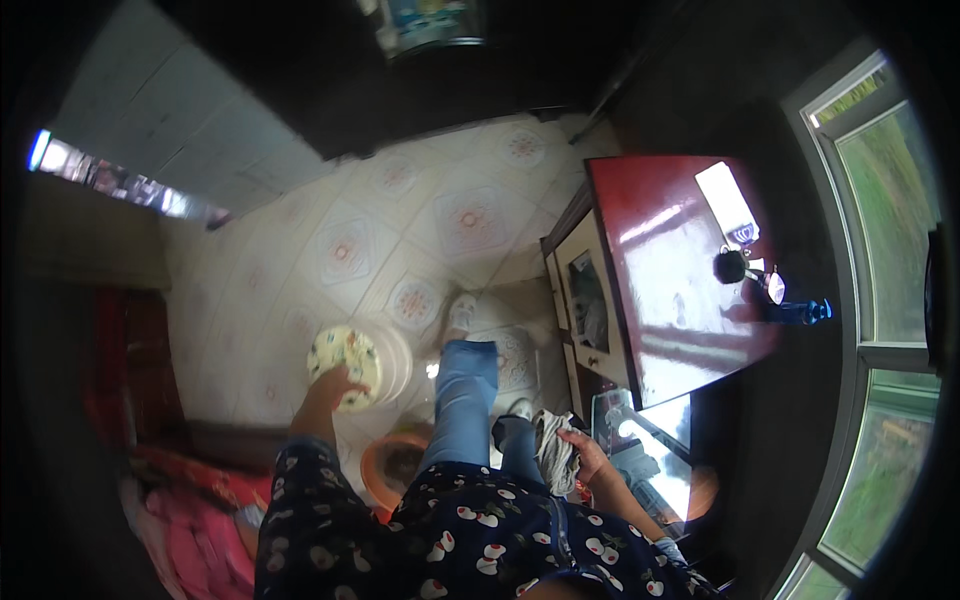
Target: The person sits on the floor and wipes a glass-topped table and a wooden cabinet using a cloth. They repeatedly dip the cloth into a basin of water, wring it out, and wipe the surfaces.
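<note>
Patterned pale floor tiles (pixel 400 240) fill the centre; a glossy red table (pixel 680 270) stands right, beside bright windows (pixel 890 200).

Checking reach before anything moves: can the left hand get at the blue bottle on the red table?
Probably not: the left hand holds a patterned plate, and the blue bottle stands far across the red table.

- The single camera sat on the person's head and looked steeply down along the body to the tiled floor (pixel 400 230).
- Its fisheye took in the red counter (pixel 680 270) and window (pixel 880 250) at the right, bending edges near the rim.
</note>
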`<state>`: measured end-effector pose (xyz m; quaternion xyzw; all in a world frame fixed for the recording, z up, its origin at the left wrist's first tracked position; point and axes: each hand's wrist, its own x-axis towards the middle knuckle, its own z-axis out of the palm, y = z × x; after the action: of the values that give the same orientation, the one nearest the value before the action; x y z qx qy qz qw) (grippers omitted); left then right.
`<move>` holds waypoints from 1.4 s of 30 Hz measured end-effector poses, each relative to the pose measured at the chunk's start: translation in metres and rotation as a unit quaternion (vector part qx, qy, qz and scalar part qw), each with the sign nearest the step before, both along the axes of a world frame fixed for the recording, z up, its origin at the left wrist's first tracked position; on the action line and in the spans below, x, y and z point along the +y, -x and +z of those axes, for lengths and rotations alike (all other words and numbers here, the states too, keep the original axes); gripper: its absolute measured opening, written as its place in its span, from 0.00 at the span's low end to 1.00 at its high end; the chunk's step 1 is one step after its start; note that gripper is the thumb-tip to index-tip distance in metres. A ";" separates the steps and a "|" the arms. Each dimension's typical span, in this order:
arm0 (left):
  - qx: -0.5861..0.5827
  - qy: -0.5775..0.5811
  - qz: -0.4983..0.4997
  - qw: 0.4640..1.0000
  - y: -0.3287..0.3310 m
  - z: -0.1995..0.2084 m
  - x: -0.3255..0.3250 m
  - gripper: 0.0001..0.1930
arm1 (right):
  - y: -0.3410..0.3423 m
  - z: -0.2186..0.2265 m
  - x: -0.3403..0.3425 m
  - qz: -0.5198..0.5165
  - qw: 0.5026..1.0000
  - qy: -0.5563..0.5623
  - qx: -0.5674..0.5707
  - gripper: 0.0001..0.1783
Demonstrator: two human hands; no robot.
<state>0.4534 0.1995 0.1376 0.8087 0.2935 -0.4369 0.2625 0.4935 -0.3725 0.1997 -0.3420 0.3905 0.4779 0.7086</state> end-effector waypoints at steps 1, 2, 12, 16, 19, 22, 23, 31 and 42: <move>0.031 -0.006 0.007 0.999 -0.002 -0.015 0.009 0.40 | -0.011 -0.013 0.003 0.001 1.000 0.008 0.006 0.16; 0.058 -0.002 -0.016 0.998 -0.014 -0.028 0.009 0.41 | -0.018 -0.028 0.006 -0.005 1.000 0.022 0.018 0.16; 0.269 -0.026 -0.281 0.921 -0.071 -0.211 0.017 0.38 | -0.109 -0.110 0.086 0.036 0.978 0.206 -0.027 0.26; 0.192 -0.005 -0.380 0.905 -0.095 -0.270 0.005 0.24 | -0.132 -0.152 0.121 0.114 0.974 0.189 0.043 0.34; 0.146 0.025 -0.307 0.940 -0.062 -0.326 0.001 0.18 | -0.110 -0.205 0.125 0.094 0.988 0.119 0.009 0.34; 0.090 0.058 -0.264 0.959 -0.032 -0.358 -0.011 0.14 | -0.129 -0.232 0.145 -0.021 0.999 0.041 0.004 0.36; 0.090 0.067 -0.264 0.958 -0.034 -0.361 -0.017 0.14 | -0.124 -0.241 0.144 -0.024 0.998 0.051 0.015 0.38; 0.191 0.077 -0.241 0.949 -0.068 -0.374 -0.012 0.11 | -0.076 -0.317 0.087 0.001 0.996 0.092 0.017 0.32; 0.209 0.076 -0.359 0.906 -0.421 -0.372 -0.061 0.08 | -0.082 -0.350 0.100 -0.075 0.992 0.102 0.007 0.25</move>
<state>0.8745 0.1386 -0.2346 0.7269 -0.0028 -0.6819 0.0810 0.5753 -0.2725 -0.1502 -0.3791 0.4668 0.3838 0.7007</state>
